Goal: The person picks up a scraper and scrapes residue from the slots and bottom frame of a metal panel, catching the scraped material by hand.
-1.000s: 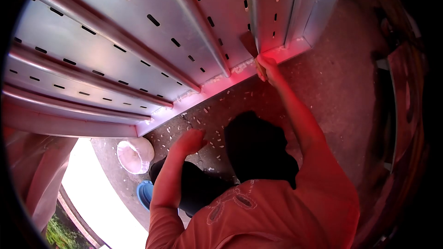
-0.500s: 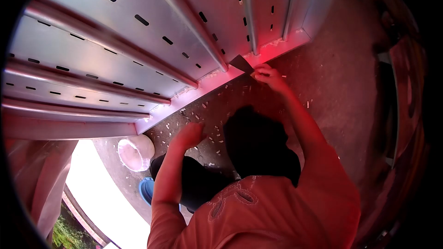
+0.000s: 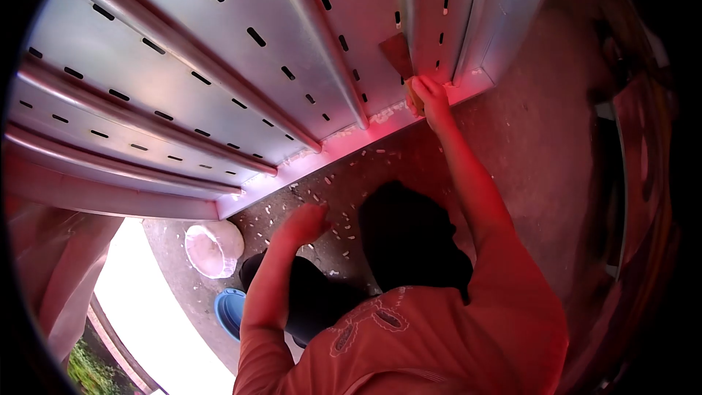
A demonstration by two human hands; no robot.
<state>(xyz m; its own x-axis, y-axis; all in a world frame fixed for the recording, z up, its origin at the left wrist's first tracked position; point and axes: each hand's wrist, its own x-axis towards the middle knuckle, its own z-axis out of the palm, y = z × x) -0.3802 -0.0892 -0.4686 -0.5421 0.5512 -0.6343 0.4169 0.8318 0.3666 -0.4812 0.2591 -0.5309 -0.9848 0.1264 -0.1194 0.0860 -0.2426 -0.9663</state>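
My right hand (image 3: pixel 431 101) grips the handle of a putty knife (image 3: pixel 397 55). Its wide, flat blade points up and lies against or just in front of the slotted metal panel (image 3: pixel 241 4), beside one of the round bars (image 3: pixel 311 25). Below the blade, whitish residue marks the panel's bottom ledge (image 3: pixel 344 143). My left hand (image 3: pixel 304 224) is curled closed near my left knee, over the floor. Its fingers are folded out of sight, so I cannot see whether anything is in them.
Small pale scraps lie scattered over the dark floor (image 3: pixel 322 190) under the ledge. At the left stand a white bucket (image 3: pixel 235 238) with a plastic liner and a blue basin (image 3: pixel 223 314). Bright daylight enters at the lower left.
My right hand has raised the putty knife from the bottom ledge to higher on the panel, turning the blade upward. My left hand stays closed by my knee. The view has shifted slightly.
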